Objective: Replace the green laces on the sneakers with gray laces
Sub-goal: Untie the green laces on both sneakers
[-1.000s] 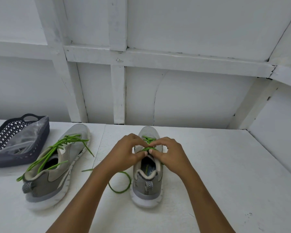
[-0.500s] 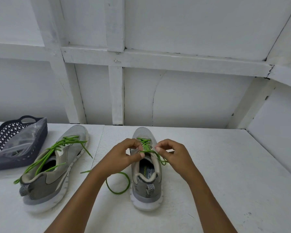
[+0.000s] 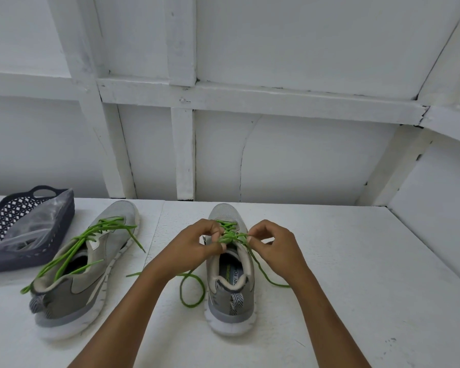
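Two grey sneakers stand on the white table. The right sneaker [image 3: 230,293] is in front of me, heel towards me, threaded with a green lace [image 3: 230,233]. My left hand [image 3: 194,244] pinches the lace at the upper eyelets on the shoe's left side. My right hand [image 3: 275,244] pinches it on the right side. Loose lace ends trail down: a loop [image 3: 193,292] left of the heel and a strand [image 3: 267,274] to the right. The left sneaker [image 3: 88,269] leans on its side, its green lace [image 3: 91,240] loosened and spread over the opening.
A dark perforated basket [image 3: 0,258] holding a clear plastic bag [image 3: 39,227] sits at the table's far left. A white panelled wall [image 3: 276,160] runs along the back edge, and a white side wall [image 3: 441,203] bounds the right.
My hands have parted from the middle of the shoe to either side of the lacing, pulling the green lace looser. A lace end now trails out to the right of the sneaker.
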`<control>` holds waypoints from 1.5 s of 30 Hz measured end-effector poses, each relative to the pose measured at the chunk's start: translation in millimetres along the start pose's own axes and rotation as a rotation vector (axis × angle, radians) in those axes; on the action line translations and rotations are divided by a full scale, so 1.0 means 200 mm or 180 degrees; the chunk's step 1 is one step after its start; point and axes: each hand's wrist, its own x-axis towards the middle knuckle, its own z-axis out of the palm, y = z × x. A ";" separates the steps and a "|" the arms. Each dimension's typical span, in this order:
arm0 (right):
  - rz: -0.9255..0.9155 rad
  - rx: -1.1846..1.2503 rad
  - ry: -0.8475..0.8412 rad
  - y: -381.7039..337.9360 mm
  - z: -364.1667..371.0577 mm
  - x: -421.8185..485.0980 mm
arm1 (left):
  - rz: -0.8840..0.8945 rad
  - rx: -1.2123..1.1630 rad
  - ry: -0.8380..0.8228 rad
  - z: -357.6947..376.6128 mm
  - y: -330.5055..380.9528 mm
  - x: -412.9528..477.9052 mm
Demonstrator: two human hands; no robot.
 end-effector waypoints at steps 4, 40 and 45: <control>0.0356 0.0237 0.0057 0.02 0.02 0.00 | -0.0124 -0.0360 0.0484 0.01 0.02 0.00; 0.0882 0.1368 -0.0628 0.03 -0.10 0.01 | -0.0496 -0.0979 0.0341 -0.27 -0.01 -0.10; 0.0527 0.0314 -0.1327 -0.03 -0.07 0.00 | -0.0456 0.0254 -0.0835 -0.18 0.04 -0.11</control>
